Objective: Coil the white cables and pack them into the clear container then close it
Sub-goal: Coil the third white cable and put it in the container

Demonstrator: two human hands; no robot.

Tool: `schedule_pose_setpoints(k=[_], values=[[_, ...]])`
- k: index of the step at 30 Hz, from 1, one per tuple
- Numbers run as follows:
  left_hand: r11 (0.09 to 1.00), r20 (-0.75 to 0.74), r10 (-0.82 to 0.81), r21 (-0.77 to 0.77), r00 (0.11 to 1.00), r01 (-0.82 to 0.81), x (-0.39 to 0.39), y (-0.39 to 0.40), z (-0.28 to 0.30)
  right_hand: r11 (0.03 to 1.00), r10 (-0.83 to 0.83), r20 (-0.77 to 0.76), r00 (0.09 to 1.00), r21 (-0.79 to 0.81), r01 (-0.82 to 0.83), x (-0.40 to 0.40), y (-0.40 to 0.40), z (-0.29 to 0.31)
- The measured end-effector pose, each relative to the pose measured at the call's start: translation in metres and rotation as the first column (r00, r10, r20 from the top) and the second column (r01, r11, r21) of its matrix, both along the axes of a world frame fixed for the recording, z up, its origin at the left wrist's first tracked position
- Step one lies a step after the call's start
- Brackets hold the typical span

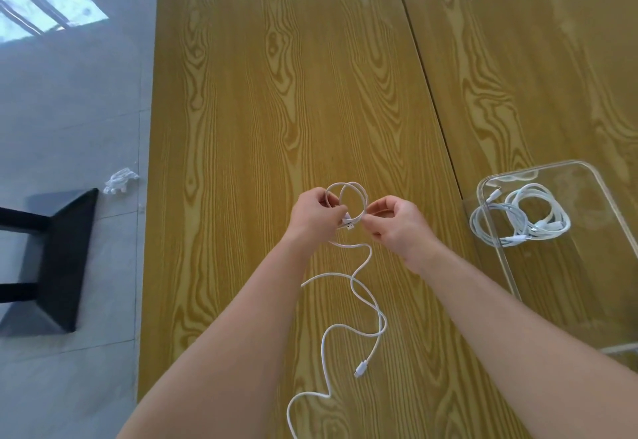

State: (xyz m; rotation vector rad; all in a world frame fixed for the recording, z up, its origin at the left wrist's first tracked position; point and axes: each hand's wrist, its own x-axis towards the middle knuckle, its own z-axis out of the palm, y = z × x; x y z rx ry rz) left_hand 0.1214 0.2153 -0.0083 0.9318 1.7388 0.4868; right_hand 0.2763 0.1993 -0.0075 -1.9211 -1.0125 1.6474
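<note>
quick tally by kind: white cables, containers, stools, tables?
White cables: 1 being coiled, at least 2 coiled in the container; exact number unclear
Clear container: 1
Black stool: 1
Wooden tables: 2, side by side
Total: at least 7

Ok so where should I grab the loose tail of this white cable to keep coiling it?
Pinch the white cable just below the coil with the right hand, from the right. There it hangs free, while the rest snakes across the table.
</note>
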Motion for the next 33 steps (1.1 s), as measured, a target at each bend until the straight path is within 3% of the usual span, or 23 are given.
schedule_pose_setpoints(k=[4,12,21,24,28,33], values=[[0.995,0.093,0.017,0.1,0.995,-0.027,-0.008,-0.009,0.019,0.997,-0.055,-0.178,0.982,0.034,0.063,0.0,-0.011,0.023],[0.927,0.131,-0.058,0.375,0.99,0.004,-0.017,-0.039,0.064,0.975,-0.213,-0.399,0.892,-0.024,0.222,0.001,-0.032,0.078],[0.724,-0.055,-0.184,0.668,0.981,0.173,-0.027,-0.09,0.093,0.983,-0.127,-0.504,0.854,0.049,0.175,-0.008,-0.062,0.127],[0.739,-0.043,-0.236,0.641,0.971,0.208,-0.035,-0.106,0.102,0.981,-0.07,-0.465,0.882,0.127,0.145,-0.011,-0.075,0.136],[0.805,-0.099,-0.33,0.491,0.939,0.334,-0.05,-0.127,0.114,0.959,0.009,-0.355,0.935,0.266,0.092,-0.019,-0.096,0.149],[0.947,0.247,-0.065,0.319,0.967,-0.018,-0.051,-0.139,0.13,0.921,0.098,-0.245,0.965,0.389,0.005,-0.031,-0.12,0.158]])
